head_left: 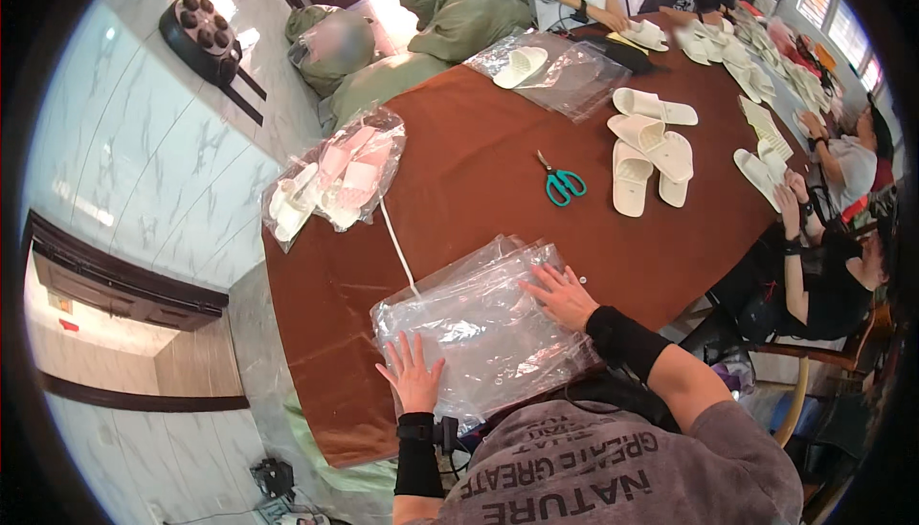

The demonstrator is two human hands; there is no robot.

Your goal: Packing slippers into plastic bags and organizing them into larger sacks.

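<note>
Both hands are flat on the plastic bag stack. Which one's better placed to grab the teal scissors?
Right, probably. The right hand lies on the far right edge of the clear bag stack, on the side of the teal scissors further up the table. The left hand sits nearer the body, on the stack's left, so its reach is longer.

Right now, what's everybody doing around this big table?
The person wearing the camera has both hands flat on a stack of clear plastic bags at the near edge of the brown table: left hand on the near corner, right hand on the far side. Teal-handled scissors lie further in, beside loose white slippers. A clear bag of slippers sits at the left edge. Other people along the right side and far end handle more slippers.
</note>
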